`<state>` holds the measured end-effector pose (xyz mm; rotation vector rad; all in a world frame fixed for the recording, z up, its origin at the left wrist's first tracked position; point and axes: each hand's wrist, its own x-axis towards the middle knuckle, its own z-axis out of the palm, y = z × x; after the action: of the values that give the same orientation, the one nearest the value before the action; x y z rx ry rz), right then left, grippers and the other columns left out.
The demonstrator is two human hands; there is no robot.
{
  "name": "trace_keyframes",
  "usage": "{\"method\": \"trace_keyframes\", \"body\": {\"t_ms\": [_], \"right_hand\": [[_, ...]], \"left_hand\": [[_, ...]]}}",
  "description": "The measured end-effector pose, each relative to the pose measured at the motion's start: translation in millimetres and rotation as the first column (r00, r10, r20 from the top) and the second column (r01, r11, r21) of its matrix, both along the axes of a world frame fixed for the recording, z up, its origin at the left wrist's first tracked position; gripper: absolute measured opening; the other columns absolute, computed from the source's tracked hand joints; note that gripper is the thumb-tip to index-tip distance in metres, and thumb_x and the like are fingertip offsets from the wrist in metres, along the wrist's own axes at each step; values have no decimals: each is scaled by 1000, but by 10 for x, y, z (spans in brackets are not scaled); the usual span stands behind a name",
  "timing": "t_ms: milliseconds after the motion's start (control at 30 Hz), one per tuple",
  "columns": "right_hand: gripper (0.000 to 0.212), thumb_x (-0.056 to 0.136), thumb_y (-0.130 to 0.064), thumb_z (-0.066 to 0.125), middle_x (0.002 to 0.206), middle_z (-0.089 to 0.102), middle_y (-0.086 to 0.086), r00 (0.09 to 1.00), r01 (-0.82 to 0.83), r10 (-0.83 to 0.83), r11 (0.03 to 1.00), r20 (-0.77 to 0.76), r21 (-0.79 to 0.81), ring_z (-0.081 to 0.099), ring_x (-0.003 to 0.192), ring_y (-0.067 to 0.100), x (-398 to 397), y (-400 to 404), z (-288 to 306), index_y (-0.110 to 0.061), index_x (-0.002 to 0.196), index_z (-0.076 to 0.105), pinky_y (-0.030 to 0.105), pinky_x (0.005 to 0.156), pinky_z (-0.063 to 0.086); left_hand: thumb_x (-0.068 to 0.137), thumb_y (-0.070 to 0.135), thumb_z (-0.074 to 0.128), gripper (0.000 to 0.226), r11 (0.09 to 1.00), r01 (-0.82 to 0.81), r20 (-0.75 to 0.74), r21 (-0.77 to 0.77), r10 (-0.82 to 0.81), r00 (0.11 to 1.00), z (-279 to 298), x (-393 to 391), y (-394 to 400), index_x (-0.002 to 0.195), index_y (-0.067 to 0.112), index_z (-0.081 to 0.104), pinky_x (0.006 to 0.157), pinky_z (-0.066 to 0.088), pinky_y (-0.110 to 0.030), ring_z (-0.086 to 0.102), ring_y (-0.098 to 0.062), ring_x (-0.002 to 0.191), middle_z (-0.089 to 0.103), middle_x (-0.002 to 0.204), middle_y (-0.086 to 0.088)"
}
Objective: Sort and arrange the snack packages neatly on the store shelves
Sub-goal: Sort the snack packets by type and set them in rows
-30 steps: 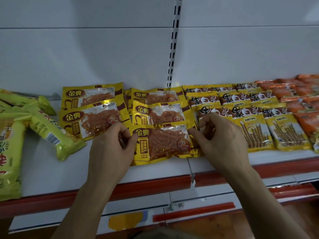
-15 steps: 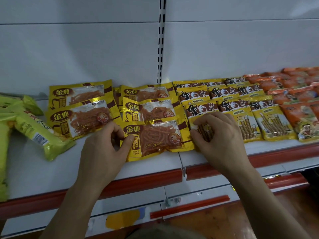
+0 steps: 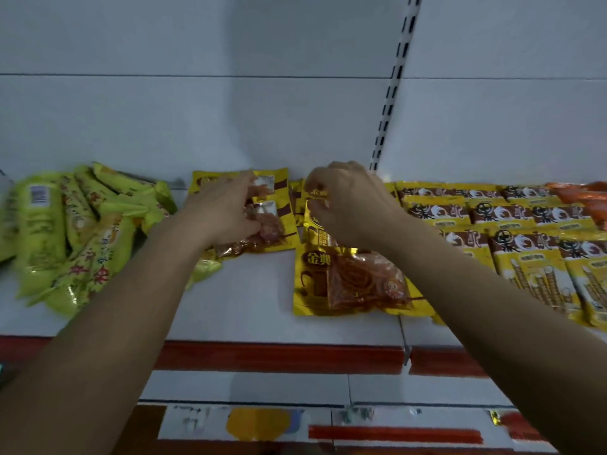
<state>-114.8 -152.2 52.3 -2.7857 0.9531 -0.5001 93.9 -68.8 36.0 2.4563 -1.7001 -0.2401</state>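
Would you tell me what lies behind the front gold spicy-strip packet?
Behind the front gold packet more gold packets overlap toward the back wall. The right hand covers most of them, so their count is hidden.

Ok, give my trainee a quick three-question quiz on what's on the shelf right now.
1. True or false: both hands are on the gold packs.
2. Which packs lie at the far left of the shelf? A) orange packs B) green packs C) wafer-stick packs
3. Fill in: the gold pack nearest the shelf's front edge lies under the ____ forearm.

Key:
1. True: the left hand rests on the left gold stack, and the right hand has its fingers curled at the right gold stack.
2. B: the green packs; the wafer-stick packs and orange packs lie to the right.
3. Right: the front gold pack.
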Motion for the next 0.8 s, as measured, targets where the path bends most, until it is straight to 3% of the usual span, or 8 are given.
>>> {"method": "trace_keyframes", "body": {"t_ms": [100,200,333,467,533,600,700,800], "right_hand": [[28,94,-26,52,118,67,5,1000,9,-9,996,2,85,60,110,31,273,-184,-19,-21,120,64,47,91,52],[30,96,-25,49,118,68,11,997,71,-71,984,-11,163,63,104,33,485,-390,-69,-17,122,61,39,82,54],[32,94,-19,49,122,66,16,990,108,-90,977,-109,181,62,110,37,710,-560,-107,-12,123,62,43,88,55],[43,86,-47,69,106,67,5,984,4,31,981,-177,194,63,102,30,897,-525,-174,-16,116,61,39,83,54],[61,81,-63,71,108,66,4,991,9,22,972,-131,235,61,100,27,978,-466,-223,-17,118,57,42,84,54],[62,81,-52,77,114,66,5,999,26,-17,978,-45,209,60,106,28,1053,-410,-260,-18,127,52,43,88,53],[52,84,-21,75,99,67,0,986,-7,-23,984,162,179,62,103,27,1100,-354,-226,-22,130,51,35,78,50],[26,84,-15,70,83,67,-5,902,-45,-130,920,411,390,66,90,22,1049,-329,-103,-24,109,68,29,65,49]], "left_hand": [[74,40,81,88,999,34,14,-20,-34,999,-12,29,-21,149,23,38,101,48,-51,51,-34,131,53,145,-9],[79,32,83,67,996,62,-3,-68,-63,998,-25,45,16,138,17,56,98,48,-41,55,-30,126,61,137,-7],[84,30,80,35,967,-10,-109,-254,-18,994,27,131,176,114,21,65,81,44,-33,62,-25,106,68,110,-1],[91,27,71,26,776,-245,-385,-581,3,923,213,219,361,114,28,58,83,47,-32,63,-11,98,66,103,14],[93,25,68,25,677,-339,-459,-653,2,888,274,230,412,117,26,58,82,49,-27,63,0,97,66,106,16],[94,27,67,28,618,-387,-500,-684,-12,866,284,225,452,119,21,56,82,52,-25,63,1,98,66,109,12],[95,30,65,31,584,-429,-525,-689,6,851,233,243,504,119,16,51,82,55,-36,65,-10,97,66,108,5],[96,27,64,31,573,-464,-535,-675,53,843,195,282,547,119,13,49,81,55,-39,65,-11,92,64,101,9]]}}
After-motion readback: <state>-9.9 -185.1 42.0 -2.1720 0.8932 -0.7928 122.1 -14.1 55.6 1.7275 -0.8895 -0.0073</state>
